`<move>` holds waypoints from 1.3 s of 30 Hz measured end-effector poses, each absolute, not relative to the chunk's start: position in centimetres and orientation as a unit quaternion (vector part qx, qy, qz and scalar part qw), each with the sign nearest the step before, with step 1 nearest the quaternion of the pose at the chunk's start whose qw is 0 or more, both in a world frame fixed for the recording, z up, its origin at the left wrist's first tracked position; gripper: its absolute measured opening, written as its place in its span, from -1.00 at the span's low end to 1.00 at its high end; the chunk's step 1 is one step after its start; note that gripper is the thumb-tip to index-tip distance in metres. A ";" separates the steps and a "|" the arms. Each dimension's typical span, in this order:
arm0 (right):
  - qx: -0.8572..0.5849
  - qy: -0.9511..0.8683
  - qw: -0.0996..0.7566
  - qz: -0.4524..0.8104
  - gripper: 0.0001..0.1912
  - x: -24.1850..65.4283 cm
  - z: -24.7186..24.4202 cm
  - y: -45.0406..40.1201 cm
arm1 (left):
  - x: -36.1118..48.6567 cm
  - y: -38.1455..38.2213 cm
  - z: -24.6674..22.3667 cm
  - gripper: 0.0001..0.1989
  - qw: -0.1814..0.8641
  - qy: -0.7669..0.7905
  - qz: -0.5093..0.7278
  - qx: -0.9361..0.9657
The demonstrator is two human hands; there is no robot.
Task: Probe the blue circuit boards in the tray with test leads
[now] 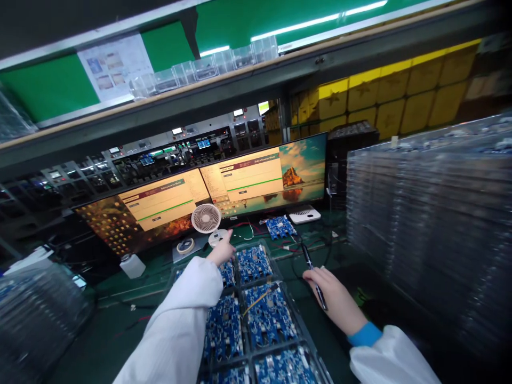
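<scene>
1. Two hands were out over a clear plastic tray [301, 325] of blue circuit boards [269, 316] on the green bench; the tray lay directly in front of the person, between the two sleeves, with one more loose board [280, 226] lying apart near the monitors [256, 181].
2. The white left sleeve [180, 325] stretched right across the tray's left column, so in my judgement the cuff could have snagged a component or dragged a board out of its pocket.
3. The left hand [221, 250] reached past the tray's far edge towards the small white fan [206, 218] and the round white items beside it; a careless reach there might have tipped the fan.
4. The pen [314, 277] in the right hand [335, 298] pointed forward just beside the tray's right edge, and its tip could have scratched a board if the hand had drifted left.
5. The tall stack of clear trays [432, 229] stood near the right elbow, so a wide swing might have nudged it.
6. Left fingers: the forefinger was extended forward, the others loosely curled, holding nothing; whether the fingertip touched anything could not be told.
7. Right fingers: closed together around the pen's barrel, gripping it low along the palm, thumb hidden.
</scene>
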State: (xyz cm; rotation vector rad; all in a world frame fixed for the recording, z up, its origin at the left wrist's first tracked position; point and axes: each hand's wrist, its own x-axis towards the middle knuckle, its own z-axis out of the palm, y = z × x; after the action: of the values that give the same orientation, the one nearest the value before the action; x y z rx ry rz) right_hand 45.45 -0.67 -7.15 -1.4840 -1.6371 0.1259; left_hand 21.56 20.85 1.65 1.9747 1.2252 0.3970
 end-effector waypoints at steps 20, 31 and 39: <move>-0.640 -0.604 0.475 -0.013 -0.75 46.4 -6.8 -0.6 | 18.8 14.4 -2.9 -0.58 0.451 0.281 0.045 0.846; -0.684 -0.612 0.396 -0.009 -0.80 47.9 -7.3 -0.5 | 19.0 13.6 -2.5 -0.87 0.462 0.283 0.014 0.840; -0.760 -0.606 0.228 0.054 -0.82 48.9 -8.6 -0.5 | 19.6 14.3 -1.8 -0.89 0.233 0.302 0.028 0.924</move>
State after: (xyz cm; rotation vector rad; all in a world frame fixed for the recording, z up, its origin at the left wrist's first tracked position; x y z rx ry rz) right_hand 48.91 -0.49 -8.64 -2.0938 -1.6692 0.1490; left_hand 19.64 14.34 -1.83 2.5385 0.8284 0.0759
